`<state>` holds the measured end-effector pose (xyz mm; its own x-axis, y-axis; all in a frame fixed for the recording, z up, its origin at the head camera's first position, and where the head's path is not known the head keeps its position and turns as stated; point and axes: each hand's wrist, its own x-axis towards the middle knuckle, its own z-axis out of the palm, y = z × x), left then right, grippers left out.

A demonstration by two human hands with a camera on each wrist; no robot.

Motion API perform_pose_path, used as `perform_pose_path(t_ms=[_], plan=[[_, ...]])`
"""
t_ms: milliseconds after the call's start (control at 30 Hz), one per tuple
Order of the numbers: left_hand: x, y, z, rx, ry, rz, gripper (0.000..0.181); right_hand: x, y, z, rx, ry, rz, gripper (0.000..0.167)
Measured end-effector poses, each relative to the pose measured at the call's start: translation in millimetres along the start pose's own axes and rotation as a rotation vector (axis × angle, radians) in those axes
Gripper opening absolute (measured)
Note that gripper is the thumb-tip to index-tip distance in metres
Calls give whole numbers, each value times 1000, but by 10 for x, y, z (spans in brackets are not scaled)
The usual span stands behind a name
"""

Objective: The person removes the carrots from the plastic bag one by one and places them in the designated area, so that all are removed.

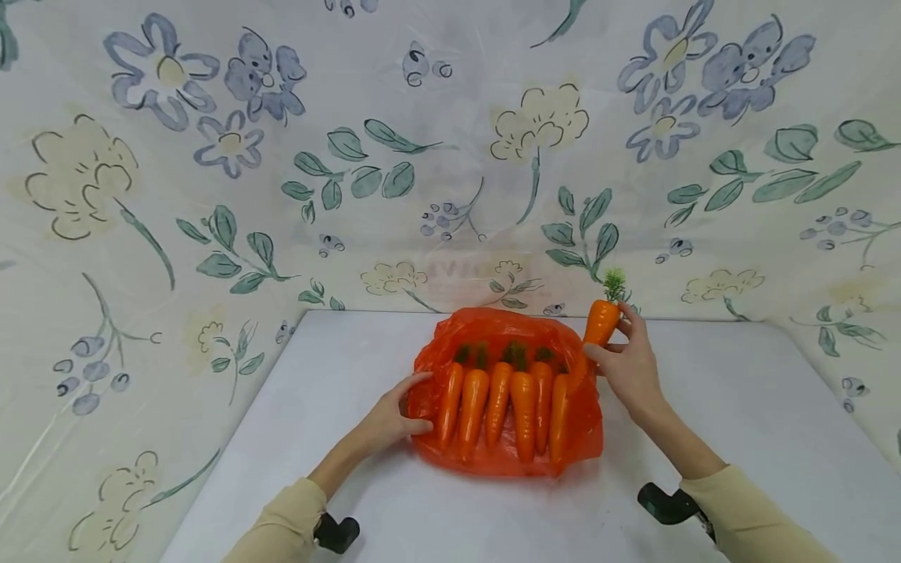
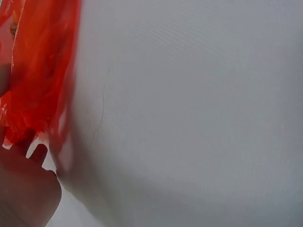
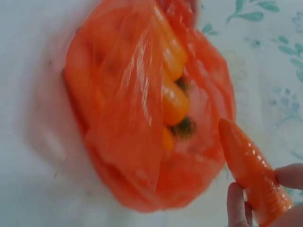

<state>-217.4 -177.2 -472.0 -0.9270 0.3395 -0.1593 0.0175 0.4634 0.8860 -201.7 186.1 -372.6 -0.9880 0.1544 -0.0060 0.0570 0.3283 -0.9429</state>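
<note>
A thin red plastic bag (image 1: 486, 320) lies open on the table, with several orange toy carrots (image 1: 524, 407) side by side in it, green tops toward the far side. My left hand (image 1: 383, 418) grips the bag's left edge. In the left wrist view, fingers of that hand (image 2: 28, 184) sit against the red film (image 2: 42, 61), partly hidden by it. Beyond the bag's right rim, my right hand (image 1: 629, 367) pinches one carrot (image 1: 601, 322), its leafy green top up. The right wrist view has this carrot's (image 3: 251, 170) narrow tip pointing toward the bag (image 3: 123, 94).
The white table (image 1: 746, 407) extends on both sides of the bag. Behind it rises a flower-patterned sheet (image 1: 464, 102), which also covers the sides. Dark wrist mounts (image 1: 665, 503) sit by both sleeves.
</note>
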Motion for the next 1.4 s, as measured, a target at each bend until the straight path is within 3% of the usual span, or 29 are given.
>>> perform_pose_path(t_ms=[200,600,800,1167,1400], plan=[[-31,-22,-28,78,-28,-37,84,7,145,-212,-20,-2,29,85],[-5,-70,-24,81,-87,-44,90,-72,499,-560,-130,-65,84,86],[-27,-77,-20,86,-81,-40,89,-86,618,-516,-201,-102,133,87],[-50,-51,-18,90,-73,-41,89,-21,967,-355,-427,-123,18,79],[-37,-46,-22,97,-71,-32,90,-19,1050,-283,-457,-140,44,76]])
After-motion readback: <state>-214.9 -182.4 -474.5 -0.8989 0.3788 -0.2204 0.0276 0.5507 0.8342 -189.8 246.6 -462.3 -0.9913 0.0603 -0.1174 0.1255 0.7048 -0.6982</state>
